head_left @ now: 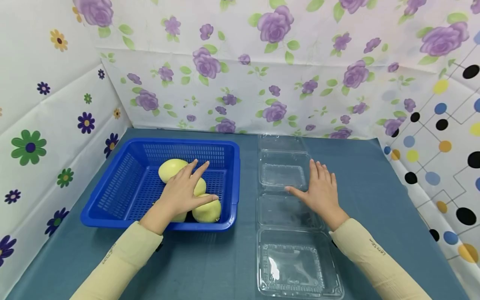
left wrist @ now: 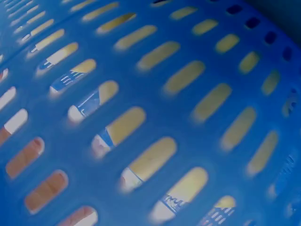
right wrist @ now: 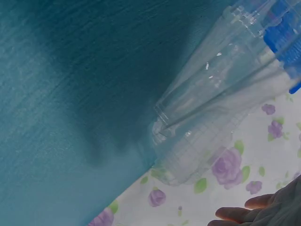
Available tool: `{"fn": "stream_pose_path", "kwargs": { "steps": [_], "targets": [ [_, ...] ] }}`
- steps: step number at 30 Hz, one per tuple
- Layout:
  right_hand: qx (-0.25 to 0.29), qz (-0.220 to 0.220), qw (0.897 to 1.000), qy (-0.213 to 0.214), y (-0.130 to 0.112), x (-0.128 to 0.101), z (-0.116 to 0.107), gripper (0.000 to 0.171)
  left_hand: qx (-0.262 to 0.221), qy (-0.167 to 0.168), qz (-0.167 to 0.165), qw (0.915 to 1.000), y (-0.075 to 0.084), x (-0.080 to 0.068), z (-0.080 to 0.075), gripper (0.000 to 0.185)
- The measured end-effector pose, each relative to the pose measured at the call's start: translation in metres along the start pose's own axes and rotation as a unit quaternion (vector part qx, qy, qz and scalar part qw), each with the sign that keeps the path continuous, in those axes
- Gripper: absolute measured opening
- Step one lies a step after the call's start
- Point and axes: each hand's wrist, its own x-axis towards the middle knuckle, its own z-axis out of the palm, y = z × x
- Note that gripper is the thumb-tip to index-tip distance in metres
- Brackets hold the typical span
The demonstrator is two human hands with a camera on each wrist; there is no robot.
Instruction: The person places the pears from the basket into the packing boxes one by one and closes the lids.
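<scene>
A blue slotted basket [head_left: 123, 183] stands on the left of the teal table and holds three pale yellow fruits [head_left: 170, 168]. My left hand [head_left: 185, 189] reaches into it with straight, spread fingers lying over the fruits, thumb across the nearest one [head_left: 208, 211]. In the left wrist view only the basket wall [left wrist: 164, 117] shows close up, with yellow behind its slots. My right hand [head_left: 318, 189] lies flat beside an open clear clamshell box [head_left: 283, 171], thumb on its edge. The right wrist view shows a clear box [right wrist: 211, 117] and some fingertips [right wrist: 235, 214].
A second open clear clamshell box [head_left: 298, 262] lies near the front edge, touching the first. The teal cloth [head_left: 210, 266] covers the table. Flowered sheets [head_left: 240, 75] wall in the back and left, a dotted sheet [head_left: 442, 146] the right.
</scene>
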Motion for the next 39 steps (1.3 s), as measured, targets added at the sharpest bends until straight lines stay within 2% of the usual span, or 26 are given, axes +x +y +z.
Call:
{"fn": "stream_pose_path", "kwargs": {
  "steps": [15,27,39],
  "targets": [
    [0.026,0.011,1.0,0.004,0.01,0.004,0.009,0.112,-0.002,0.007,-0.009,0.9999,-0.005,-0.006,0.003,0.095],
    [0.022,0.017,1.0,0.002,0.011,0.006,0.014,0.111,0.003,0.013,-0.009,0.9999,-0.01,-0.01,0.004,0.093],
    [0.027,0.025,0.999,-0.014,0.012,0.006,0.016,0.109,0.003,-0.002,-0.024,0.9997,-0.014,-0.016,0.002,0.093]
  ]
}}
